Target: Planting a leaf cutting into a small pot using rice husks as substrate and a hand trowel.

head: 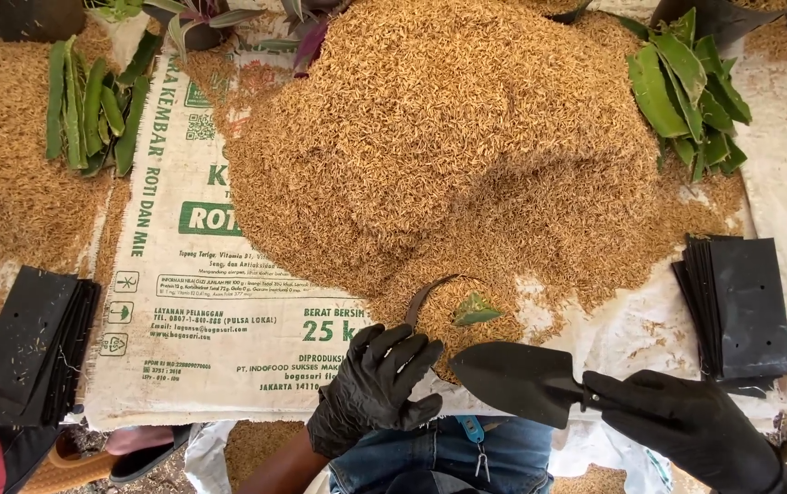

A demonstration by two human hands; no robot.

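My left hand (pixel 371 388), in a black glove, rests against the near side of a small black plastic grow bag (pixel 423 300). The bag is filled with rice husk and a green leaf cutting (pixel 476 311) stands in it. My right hand (pixel 691 427), also gloved in black, grips the handle of a black garden trowel (pixel 522 379). Its blade is empty and points left, just in front of the bag. A big heap of tan rice husk (pixel 448 137) rises right behind the bag.
The heap lies on a white printed sack (pixel 183 302) spread on the ground. Stacks of flat black grow bags lie at left (pixel 32 343) and right (pixel 737 306). Green cuttings lie at top left (pixel 91 105) and top right (pixel 691 87). A sandalled foot (pixel 142 453) shows at bottom left.
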